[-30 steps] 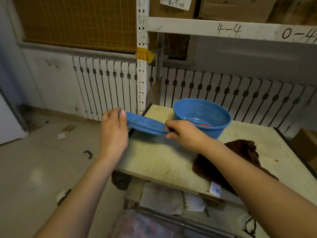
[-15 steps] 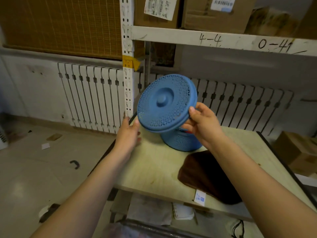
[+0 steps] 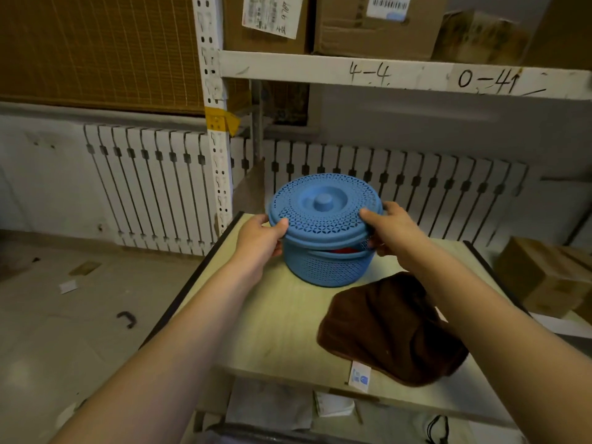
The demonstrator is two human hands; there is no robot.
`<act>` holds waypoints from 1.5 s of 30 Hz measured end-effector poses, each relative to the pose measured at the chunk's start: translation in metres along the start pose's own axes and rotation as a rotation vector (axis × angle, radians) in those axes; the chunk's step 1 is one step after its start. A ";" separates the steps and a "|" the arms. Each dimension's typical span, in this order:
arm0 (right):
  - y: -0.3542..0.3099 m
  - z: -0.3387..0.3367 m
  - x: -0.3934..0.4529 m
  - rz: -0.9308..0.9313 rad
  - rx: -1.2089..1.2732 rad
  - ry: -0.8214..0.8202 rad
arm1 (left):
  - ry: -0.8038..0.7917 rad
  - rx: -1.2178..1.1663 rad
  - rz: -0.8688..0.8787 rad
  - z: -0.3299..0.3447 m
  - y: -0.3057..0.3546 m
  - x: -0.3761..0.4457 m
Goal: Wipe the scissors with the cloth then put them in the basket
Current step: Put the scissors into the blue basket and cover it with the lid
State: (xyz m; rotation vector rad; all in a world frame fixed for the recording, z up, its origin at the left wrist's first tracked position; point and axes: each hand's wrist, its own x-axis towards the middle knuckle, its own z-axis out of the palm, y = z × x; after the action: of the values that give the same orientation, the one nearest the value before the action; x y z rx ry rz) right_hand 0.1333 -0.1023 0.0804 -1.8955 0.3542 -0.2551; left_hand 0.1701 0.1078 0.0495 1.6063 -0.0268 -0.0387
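A round blue perforated basket point(image 3: 328, 269) stands on the pale wooden table point(image 3: 272, 331). Its blue lid point(image 3: 323, 209) with a centre knob sits on top, slightly tilted, with a gap at the front right. Something red point(image 3: 344, 250) shows through that gap; the scissors are otherwise hidden inside. My left hand point(image 3: 261, 240) grips the lid's left rim. On the opposite rim my right hand point(image 3: 390, 227) holds the lid with thumb on top. A dark brown cloth point(image 3: 387, 328) lies crumpled on the table to the front right of the basket.
A white metal shelf post point(image 3: 214, 139) rises behind the table's left corner, with a shelf beam point(image 3: 384, 73) and cardboard boxes point(image 3: 374, 24) overhead. A white radiator point(image 3: 153, 187) lines the wall. Another cardboard box point(image 3: 544, 274) sits at the right. The floor lies to the left.
The lid, held upright and tilted beside the basket half a second ago, has come down onto the basket. My left hand moved from the table edge to the lid's rim.
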 end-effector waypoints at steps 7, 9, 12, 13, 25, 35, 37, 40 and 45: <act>-0.005 -0.007 0.007 0.023 -0.257 0.001 | 0.011 0.087 -0.014 0.002 0.001 0.008; -0.004 -0.007 0.010 0.032 -0.290 0.003 | 0.005 0.104 -0.026 0.003 0.001 0.009; -0.002 -0.010 0.012 0.070 -0.337 0.006 | -0.008 0.141 -0.010 0.007 0.002 0.007; 0.000 -0.011 0.012 0.090 -0.342 0.001 | -0.009 0.159 0.002 0.008 0.001 0.006; 0.004 -0.021 0.016 0.260 -0.432 -0.152 | -0.011 0.194 0.013 0.019 -0.003 0.005; 0.015 -0.005 0.024 0.128 -0.114 -0.090 | -0.025 -0.029 -0.060 0.019 -0.010 0.008; 0.012 0.005 0.024 0.108 -0.052 -0.096 | 0.022 -0.080 -0.065 0.010 -0.011 0.010; 0.000 0.025 0.026 0.069 -0.039 -0.130 | 0.075 -0.121 -0.059 -0.012 -0.006 0.015; -0.021 0.064 0.032 0.053 -0.063 -0.175 | 0.098 -0.149 -0.047 -0.050 0.003 0.032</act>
State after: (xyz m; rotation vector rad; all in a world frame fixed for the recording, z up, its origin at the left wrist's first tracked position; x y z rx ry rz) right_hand 0.1875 -0.0517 0.0783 -1.9510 0.2962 -0.0418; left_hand 0.2041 0.1566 0.0540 1.4583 0.0885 0.0020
